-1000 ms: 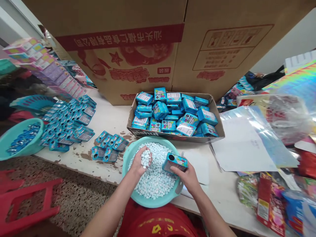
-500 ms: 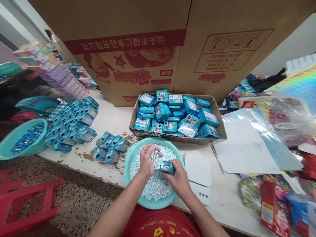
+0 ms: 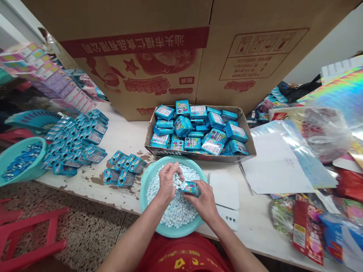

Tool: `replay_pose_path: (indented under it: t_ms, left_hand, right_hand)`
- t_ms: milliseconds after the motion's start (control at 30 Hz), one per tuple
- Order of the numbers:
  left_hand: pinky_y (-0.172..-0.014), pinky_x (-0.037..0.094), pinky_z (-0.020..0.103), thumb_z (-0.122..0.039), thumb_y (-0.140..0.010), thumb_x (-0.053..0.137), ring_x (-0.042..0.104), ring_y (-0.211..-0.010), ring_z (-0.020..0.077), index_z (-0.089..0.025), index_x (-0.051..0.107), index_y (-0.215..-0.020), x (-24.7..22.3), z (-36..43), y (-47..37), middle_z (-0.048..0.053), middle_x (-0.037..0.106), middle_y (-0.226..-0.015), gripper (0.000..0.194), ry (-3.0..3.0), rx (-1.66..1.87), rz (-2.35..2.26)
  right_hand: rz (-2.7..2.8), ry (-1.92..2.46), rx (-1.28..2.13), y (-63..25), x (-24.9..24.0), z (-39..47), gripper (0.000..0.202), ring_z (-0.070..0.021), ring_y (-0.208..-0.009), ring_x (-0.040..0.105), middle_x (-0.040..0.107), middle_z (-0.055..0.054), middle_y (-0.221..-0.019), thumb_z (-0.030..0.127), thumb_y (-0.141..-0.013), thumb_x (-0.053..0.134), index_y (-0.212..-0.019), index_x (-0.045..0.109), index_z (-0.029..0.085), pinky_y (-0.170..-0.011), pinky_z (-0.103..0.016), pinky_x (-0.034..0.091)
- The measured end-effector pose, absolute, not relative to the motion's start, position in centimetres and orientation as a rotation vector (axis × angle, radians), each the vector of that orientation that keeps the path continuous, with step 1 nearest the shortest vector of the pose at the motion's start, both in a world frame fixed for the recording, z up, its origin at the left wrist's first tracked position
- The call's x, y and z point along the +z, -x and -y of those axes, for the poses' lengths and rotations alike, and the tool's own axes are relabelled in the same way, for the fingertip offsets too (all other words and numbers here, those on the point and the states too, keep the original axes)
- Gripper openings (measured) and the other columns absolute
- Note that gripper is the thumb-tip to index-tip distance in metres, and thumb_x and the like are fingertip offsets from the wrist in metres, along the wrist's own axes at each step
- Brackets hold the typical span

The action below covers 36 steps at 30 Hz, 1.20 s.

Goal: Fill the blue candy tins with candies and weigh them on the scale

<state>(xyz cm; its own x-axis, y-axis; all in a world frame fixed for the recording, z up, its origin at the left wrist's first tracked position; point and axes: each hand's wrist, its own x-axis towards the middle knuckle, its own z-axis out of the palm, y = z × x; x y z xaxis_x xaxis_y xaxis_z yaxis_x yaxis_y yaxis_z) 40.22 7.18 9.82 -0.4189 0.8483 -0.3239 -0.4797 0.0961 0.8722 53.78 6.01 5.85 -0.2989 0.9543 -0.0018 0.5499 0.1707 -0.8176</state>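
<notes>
My left hand (image 3: 168, 182) is curled round a small heap of round white candies (image 3: 179, 183), at the open end of a little blue candy box (image 3: 189, 187). That box is gripped by my right hand (image 3: 203, 200), lying tilted with its opening toward the left hand. Both hands are over a mint-green bowl (image 3: 145, 192) filled with loose pale candies (image 3: 177, 217). Behind the bowl, a cardboard tray (image 3: 198, 155) holds many more blue boxes (image 3: 192, 143). A small group of blue boxes (image 3: 124, 166) with round openings lies left of the bowl.
A white scale (image 3: 224, 190) sits right of the bowl. A large carton (image 3: 170, 75) rises behind the tray. More blue boxes (image 3: 76, 143) and a bowl of blue packets (image 3: 39, 166) are at left, above a red stool (image 3: 52, 230). Sheets (image 3: 278, 162) and wrappers (image 3: 307, 230) cover the right side.
The whole view has shifted a little, so everything appears further left. My left hand stays closed on candies by the box mouth, and my right hand still holds the box.
</notes>
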Motion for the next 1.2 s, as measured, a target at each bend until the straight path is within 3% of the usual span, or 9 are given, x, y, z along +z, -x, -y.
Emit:
replay_pose_path:
  t_ms: [200,467,933,1200]
  left_hand:
    - [-0.048,0.044,0.022,-0.037,-0.071,0.066,0.054,-0.052,0.0096,-0.016,0.054,-0.068,10.2,-6.6,-40.3,-0.002,0.058,-0.064,0.024,-0.364,1.584,-1.284]
    - [-0.049,0.042,0.021,-0.042,-0.070,0.066,0.053,-0.052,0.0097,-0.015,0.054,-0.064,9.4,-6.1,-40.0,-0.002,0.055,-0.060,0.030,-0.335,1.533,-1.350]
    - [-0.057,0.044,0.023,-0.035,-0.076,0.062,0.054,-0.052,0.0103,-0.016,0.054,-0.059,9.5,-5.3,-40.1,-0.003,0.055,-0.053,0.026,-0.474,1.595,-1.433]
    - [-0.048,0.038,0.020,-0.035,-0.077,0.061,0.050,-0.043,0.0075,-0.016,0.051,-0.063,10.5,-5.0,-39.9,-0.004,0.054,-0.052,0.025,-0.449,1.599,-1.402]
  right_hand:
    - [1.944,1.384,0.989,-53.9,6.3,-5.6,0.028,-0.0256,-0.089,0.060,0.066,-0.002,-0.085,0.030,-0.066,0.074,-0.090,0.061,0.025,-0.084,-0.039,0.040]
    - [1.934,1.399,1.062,-53.6,6.3,-5.5,0.026,-0.0242,-0.086,0.061,0.065,-0.001,-0.083,0.026,-0.064,0.074,-0.086,0.061,0.023,-0.080,-0.036,0.042]
    - [1.913,1.372,1.091,-52.7,6.1,-4.9,0.024,-0.0227,-0.085,0.059,0.064,-0.001,-0.084,0.019,-0.065,0.071,-0.086,0.060,0.023,-0.077,-0.034,0.042]
    - [1.845,1.329,1.074,-52.8,6.5,-4.4,0.025,-0.0221,-0.084,0.059,0.064,0.000,-0.083,0.023,-0.066,0.072,-0.089,0.061,0.024,-0.077,-0.034,0.043]
